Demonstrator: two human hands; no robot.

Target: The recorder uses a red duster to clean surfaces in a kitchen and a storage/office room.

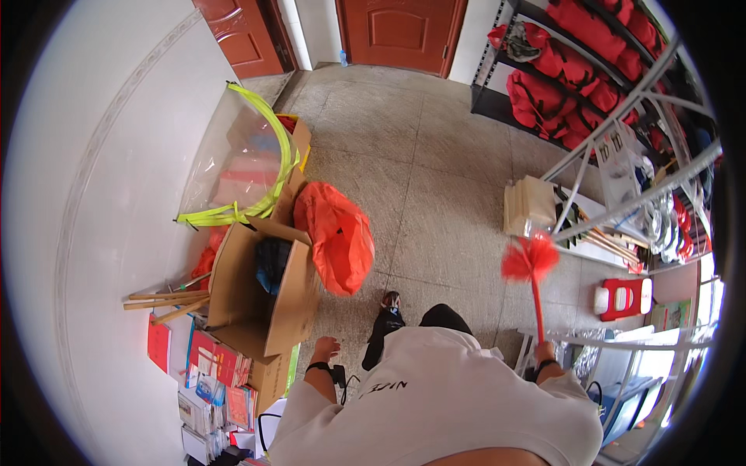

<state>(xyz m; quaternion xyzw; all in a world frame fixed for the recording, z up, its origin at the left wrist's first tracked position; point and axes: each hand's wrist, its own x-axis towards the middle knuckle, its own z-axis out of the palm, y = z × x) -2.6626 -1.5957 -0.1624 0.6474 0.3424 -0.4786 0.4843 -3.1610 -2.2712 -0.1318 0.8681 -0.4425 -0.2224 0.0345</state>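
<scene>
My right hand [545, 352] is closed around the red handle of a duster with a fluffy red bristle head [531, 258]. The head points away from me, close to the metal rack at the right. My left hand [326, 348] hangs empty at my side, fingers loosely bent and a little apart. Nearest to it is an open cardboard box [287, 303], with a dark blue and black plastic-wrapped thing [271, 263] inside. A red plastic bag [337, 239] lies against the box's far side.
Wooden sticks [169, 302] and stacks of books [215, 373] line the left wall beside a clear cover with yellow-green edging [250, 157]. Red bags [548, 105] fill a black shelf at the far right. A red and white stool [622, 299] stands right. Brown doors [402, 32] are ahead.
</scene>
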